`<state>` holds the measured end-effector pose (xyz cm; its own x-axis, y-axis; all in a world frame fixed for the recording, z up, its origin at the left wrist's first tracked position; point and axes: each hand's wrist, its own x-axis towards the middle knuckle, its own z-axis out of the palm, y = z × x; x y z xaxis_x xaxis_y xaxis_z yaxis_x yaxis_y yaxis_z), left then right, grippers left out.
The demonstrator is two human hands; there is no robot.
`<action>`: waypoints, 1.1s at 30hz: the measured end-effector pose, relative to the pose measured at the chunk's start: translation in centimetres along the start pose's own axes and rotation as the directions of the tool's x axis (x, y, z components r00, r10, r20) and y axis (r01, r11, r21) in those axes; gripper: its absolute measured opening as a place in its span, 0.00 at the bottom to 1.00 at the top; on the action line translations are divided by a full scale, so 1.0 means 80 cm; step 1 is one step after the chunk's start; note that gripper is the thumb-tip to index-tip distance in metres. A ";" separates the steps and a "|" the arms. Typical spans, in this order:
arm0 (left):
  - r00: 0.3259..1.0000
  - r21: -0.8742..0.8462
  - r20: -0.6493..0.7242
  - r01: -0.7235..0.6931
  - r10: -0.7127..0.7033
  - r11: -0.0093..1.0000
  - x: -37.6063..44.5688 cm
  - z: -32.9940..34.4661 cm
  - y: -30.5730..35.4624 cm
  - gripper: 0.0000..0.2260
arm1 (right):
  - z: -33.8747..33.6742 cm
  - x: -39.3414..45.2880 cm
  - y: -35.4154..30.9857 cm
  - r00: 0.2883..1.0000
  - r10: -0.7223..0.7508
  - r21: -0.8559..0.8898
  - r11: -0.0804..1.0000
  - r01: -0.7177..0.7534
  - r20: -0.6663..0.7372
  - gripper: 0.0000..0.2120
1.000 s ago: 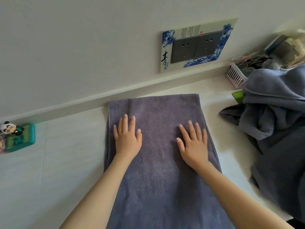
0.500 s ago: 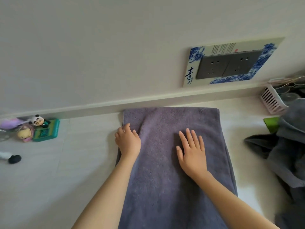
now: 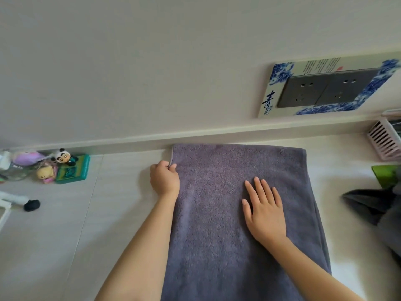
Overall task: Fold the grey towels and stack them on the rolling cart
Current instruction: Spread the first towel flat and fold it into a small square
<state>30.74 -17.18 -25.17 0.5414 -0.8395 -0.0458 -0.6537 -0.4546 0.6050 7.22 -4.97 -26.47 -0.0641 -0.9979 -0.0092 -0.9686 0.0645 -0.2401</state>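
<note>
Your left hand (image 3: 165,178) pinches the towel's (image 3: 217,213) left edge near the wall (image 3: 152,61); right hand (image 3: 263,211) lies flat on it.

panda figurine (image 3: 63,156), green box (image 3: 73,169), wall sockets (image 3: 325,90), pink basket (image 3: 385,140)

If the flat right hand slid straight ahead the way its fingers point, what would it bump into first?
The right hand would probably just glide over the grey towel to its far edge, then likely meet the wall ledge right behind it.
</note>
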 end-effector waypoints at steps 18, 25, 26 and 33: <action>0.847 0.346 0.141 -0.528 0.513 0.776 -0.075 0.033 0.030 0.26 | -0.001 0.041 -0.001 0.973 -0.227 -0.002 0.974 0.227 0.031 0.27; 0.693 0.251 0.587 -0.648 0.419 0.719 -0.072 0.026 0.005 0.31 | -0.007 0.022 0.069 0.998 0.006 -0.100 0.995 0.000 0.057 0.28; 0.667 0.170 0.601 -0.644 0.440 0.746 -0.067 0.022 0.010 0.31 | -0.008 0.026 0.067 0.997 0.052 -0.095 0.994 -0.045 0.064 0.28; 0.727 0.398 0.480 -0.679 0.491 0.617 -0.127 0.003 -0.028 0.27 | 0.001 -0.030 -0.019 0.974 -0.206 -0.039 0.977 0.210 0.090 0.25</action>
<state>26.58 -7.68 -26.28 -0.1809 -0.9765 -0.1174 -0.9813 0.1713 0.0878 8.84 -2.70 -26.17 0.1586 -0.9862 -0.0472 -0.9690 -0.1464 -0.1989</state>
